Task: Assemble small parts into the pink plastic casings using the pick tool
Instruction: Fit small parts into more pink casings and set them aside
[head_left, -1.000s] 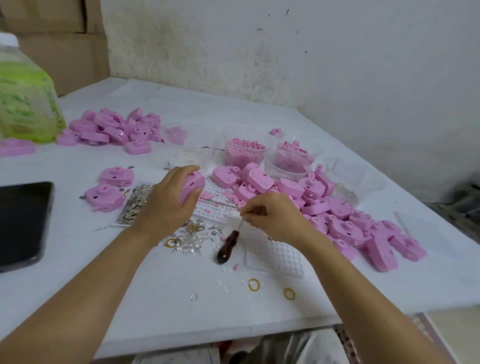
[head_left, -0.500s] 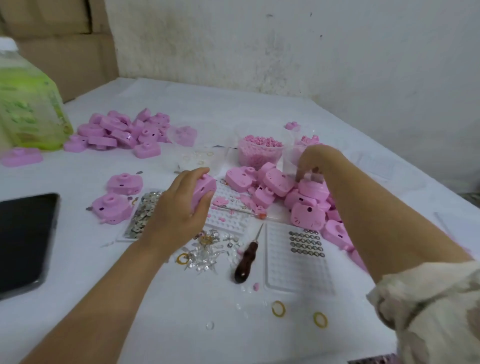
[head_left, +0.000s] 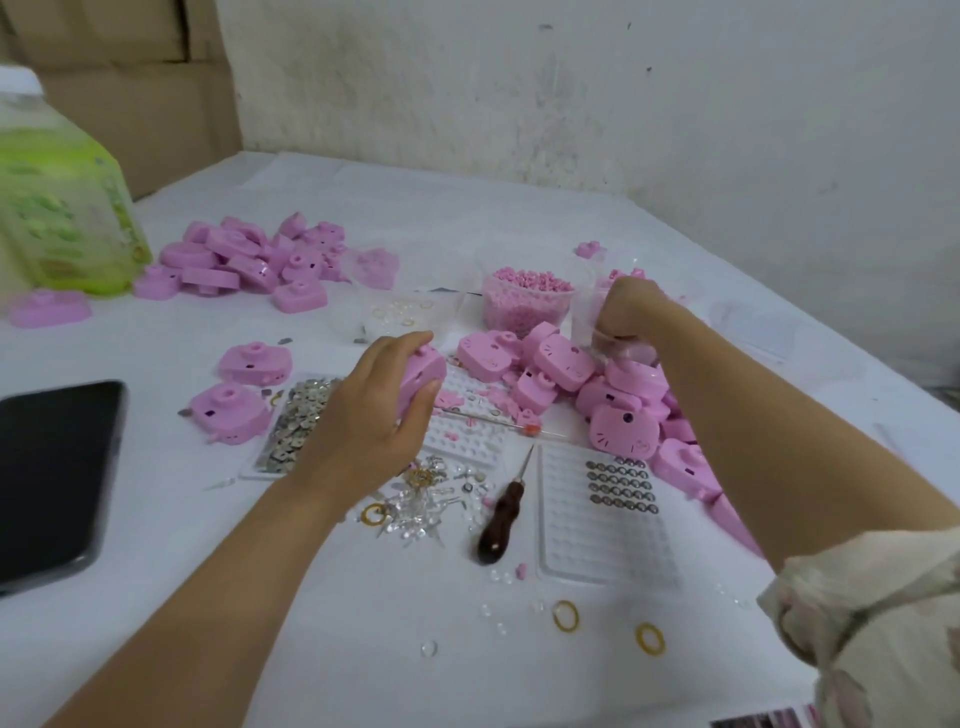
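Note:
My left hand (head_left: 363, 421) grips a pink casing (head_left: 423, 374) above a white dimpled tray (head_left: 467, 436). My right hand (head_left: 626, 317) reaches with curled fingers into a clear cup (head_left: 584, 317) of small pink parts; its fingertips are hidden. The pick tool (head_left: 500, 522), dark wooden handle and thin metal point, lies loose on the table between my arms. A heap of pink cat-face casings (head_left: 623, 410) lies under my right forearm. A clear tray (head_left: 608, 540) holds rows of small metal rings.
A tub of pink bits (head_left: 524, 306) stands by the cup. Another casing pile (head_left: 249, 260) lies back left beside a green bottle (head_left: 62, 208). A phone (head_left: 47, 478) lies at left. Silver pieces (head_left: 296, 421), clear bits (head_left: 426, 499) and yellow rings (head_left: 565, 616) litter the centre.
My right hand let go of the pick tool, which now lies on the table, and reached back to the clear cup. My left hand keeps hold of the casing.

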